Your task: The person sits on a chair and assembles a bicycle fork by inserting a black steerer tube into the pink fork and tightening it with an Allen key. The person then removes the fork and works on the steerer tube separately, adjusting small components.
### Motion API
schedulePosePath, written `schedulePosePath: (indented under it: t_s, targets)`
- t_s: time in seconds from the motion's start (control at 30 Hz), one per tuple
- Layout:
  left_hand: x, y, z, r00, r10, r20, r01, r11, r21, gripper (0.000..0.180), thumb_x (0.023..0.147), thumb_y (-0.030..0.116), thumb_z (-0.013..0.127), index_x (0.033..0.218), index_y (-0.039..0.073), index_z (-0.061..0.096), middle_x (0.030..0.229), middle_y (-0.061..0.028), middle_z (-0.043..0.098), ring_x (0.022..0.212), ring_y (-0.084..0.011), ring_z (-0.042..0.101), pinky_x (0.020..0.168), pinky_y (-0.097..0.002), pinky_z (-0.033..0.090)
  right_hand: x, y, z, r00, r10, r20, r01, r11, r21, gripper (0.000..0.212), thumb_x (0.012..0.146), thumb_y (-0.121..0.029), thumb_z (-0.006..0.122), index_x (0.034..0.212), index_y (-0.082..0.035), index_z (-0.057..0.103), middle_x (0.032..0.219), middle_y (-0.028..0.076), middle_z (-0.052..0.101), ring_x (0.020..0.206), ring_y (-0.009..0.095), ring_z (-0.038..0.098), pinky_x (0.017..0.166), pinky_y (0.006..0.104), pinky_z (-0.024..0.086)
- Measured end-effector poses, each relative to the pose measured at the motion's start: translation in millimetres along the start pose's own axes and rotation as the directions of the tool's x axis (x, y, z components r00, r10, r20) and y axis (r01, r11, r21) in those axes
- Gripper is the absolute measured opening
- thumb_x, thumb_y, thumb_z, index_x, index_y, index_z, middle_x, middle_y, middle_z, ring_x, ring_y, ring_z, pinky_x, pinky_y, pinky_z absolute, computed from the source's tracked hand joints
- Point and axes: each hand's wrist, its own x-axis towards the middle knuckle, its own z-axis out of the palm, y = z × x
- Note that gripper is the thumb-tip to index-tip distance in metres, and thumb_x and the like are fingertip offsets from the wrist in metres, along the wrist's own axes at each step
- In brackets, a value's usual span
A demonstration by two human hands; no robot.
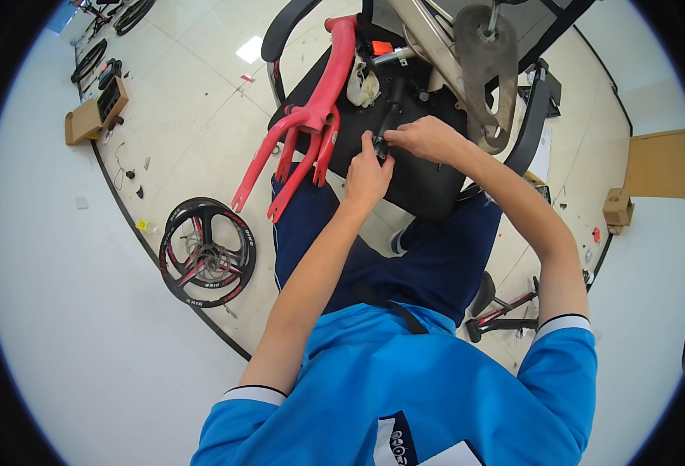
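A black tubular bike part (393,106) with a clamp-like near end lies over the black chair seat (424,182) in front of me. My left hand (369,177) is closed on that near end, thumb and index finger pressed to it. From the right, my right hand (426,140) pinches the same end; its fingertips partly hide the clamp. Just left of my hands, a red bike frame (311,116) rests on the seat with its forked ends over my thigh. A crumpled whitish cloth or bag (363,87) sits beyond the hands.
A beige metal frame (428,46) and a long grey piece (486,70) lean at the chair's far right. Chair armrests (284,35) rise on both sides. Spoked black wheels (209,252) lie on the floor at left, an open cardboard box (97,113) farther off.
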Motion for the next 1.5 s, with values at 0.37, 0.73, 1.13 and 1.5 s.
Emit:
schedulePosePath:
  t_s: [0.37,0.73,1.13,1.5]
  targets:
    - [-4,5,3,1.000,0.009,-0.011,-0.007,0.984,0.175,0.064,0.090,0.024,0.067,0.141,0.002,0.035,0.091,-0.0307,0.068,0.087,-0.0507,0.067,0.075,-0.0564,0.054,-5,-50,20,0.872,0.467,-0.145,-0.432,0.875,0.216,0.014,0.095,-0.017,0.057,0.101,-0.006,0.061,0.074,0.022,0.067,0.072,0.042,0.068,0.063,0.0509,0.054]
    - [-7,-7,-10,0.994,0.029,0.106,-0.035,0.998,0.056,0.056,0.088,0.022,0.068,0.133,0.002,0.040,0.092,-0.0346,0.067,0.091,-0.0540,0.064,0.078,-0.0586,0.052,-7,-71,40,0.742,0.368,-0.561,-0.396,0.915,0.077,0.027,0.091,-0.030,0.064,0.074,-0.010,0.058,0.057,0.008,0.061,0.050,0.028,0.063,0.045,0.0394,0.049]
    - [-8,-6,-7,0.996,0.052,0.075,-0.055,0.998,0.037,0.051,0.089,0.017,0.066,0.129,-0.001,0.041,0.089,-0.0329,0.067,0.091,-0.0514,0.065,0.074,-0.0554,0.053,2,-32,53,0.741,0.171,-0.650,-0.204,0.979,0.024,0.029,0.080,-0.025,0.069,0.059,-0.011,0.054,0.049,0.005,0.055,0.042,0.024,0.057,0.041,0.0380,0.043]
    - [3,-17,-22,0.991,0.079,0.104,-0.084,0.996,0.041,0.057,0.088,0.022,0.067,0.133,-0.001,0.040,0.093,-0.0335,0.067,0.094,-0.0504,0.066,0.079,-0.0525,0.054,23,-22,65,0.629,0.419,-0.655,-0.206,0.902,0.379,0.032,0.073,-0.035,0.071,0.057,-0.010,0.059,0.052,0.009,0.055,0.049,0.031,0.057,0.046,0.0396,0.042]
